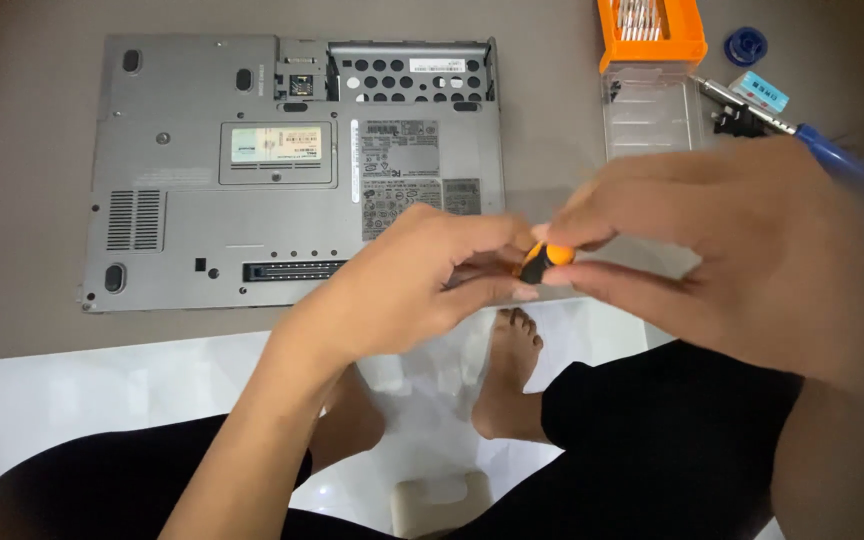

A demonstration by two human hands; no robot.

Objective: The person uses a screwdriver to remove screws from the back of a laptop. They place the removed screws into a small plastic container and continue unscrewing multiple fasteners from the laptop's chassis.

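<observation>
While both hands meet over the near edge of the table (32, 300), they share one small thing; the left hand (402, 285) and the right hand (742, 240) each pinch the orange and black screwdriver handle (545, 258) with their fingertips, so both hands are closed on it; it looks held that way so one hand can steady it while the other works on it. Behind the hands the grey laptop (252, 200) lies upside down, flat on the table, so its bottom can be reached; its near edge sits close to the table edge. At the far right stand an orange bit case (652, 40), a blue screwdriver (822, 145) and a small blue cap (745, 45), near the right hand; bare table shows left of the laptop.
</observation>
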